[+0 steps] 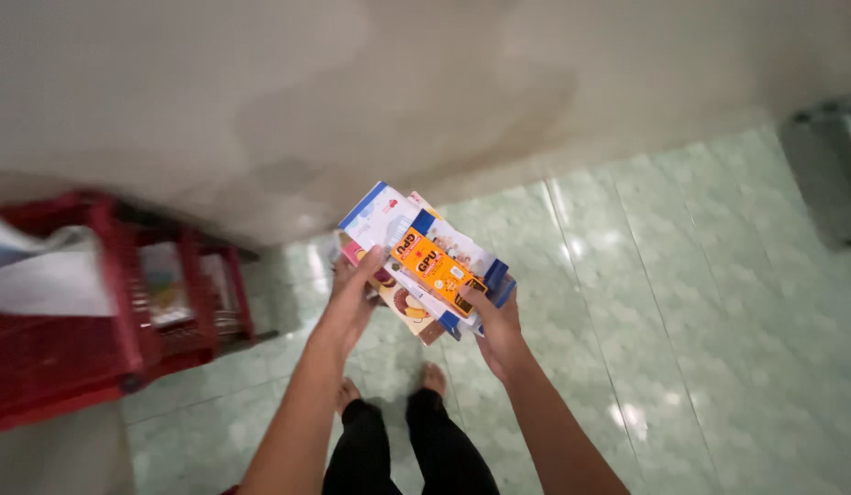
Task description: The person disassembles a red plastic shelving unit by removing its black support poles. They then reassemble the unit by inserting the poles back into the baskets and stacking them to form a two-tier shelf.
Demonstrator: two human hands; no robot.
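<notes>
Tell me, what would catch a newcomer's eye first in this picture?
Most striking is the stack of small boxes at the centre, an orange box on top, held between the left hand and the right hand. At the left edge stands a red basket with goods inside, against a stained wall. Below, bare feet stand on a glossy pale green tiled floor.

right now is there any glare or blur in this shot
Head view: bright glare patches on the glossy pale green tiled floor; the red plastic basket at the left edge is smeared and soft; the stack of small colourful cardboard boxes is fairly sharp.
</notes>
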